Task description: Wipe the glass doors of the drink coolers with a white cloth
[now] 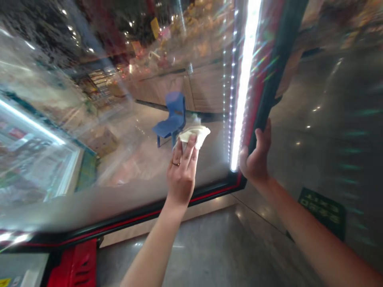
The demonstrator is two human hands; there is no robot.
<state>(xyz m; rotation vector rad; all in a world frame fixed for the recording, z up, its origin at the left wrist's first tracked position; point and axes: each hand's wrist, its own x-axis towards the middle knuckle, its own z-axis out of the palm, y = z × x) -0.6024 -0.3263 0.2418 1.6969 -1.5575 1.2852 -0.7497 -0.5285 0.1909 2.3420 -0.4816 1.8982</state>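
My left hand (182, 175), a ring on one finger, holds a crumpled white cloth (196, 133) against the glass (206, 163) of a door. Its fingers are stretched over the cloth, which sticks out past the fingertips. My right hand (257, 157) grips the outer edge of the dark door frame (277, 59), thumb on the near side, with some fingers hidden behind the frame. A bright light strip (245, 83) runs along the inside of that frame, just left of my right hand.
Behind or reflected in the glass is a blue chair (173, 113). A red slotted panel (79, 265) stands low at the left, below the frame's bottom rail. On the grey floor (215, 247), at right, lies a dark green exit sign (323, 211). A lit display case (30, 155) shows at left.
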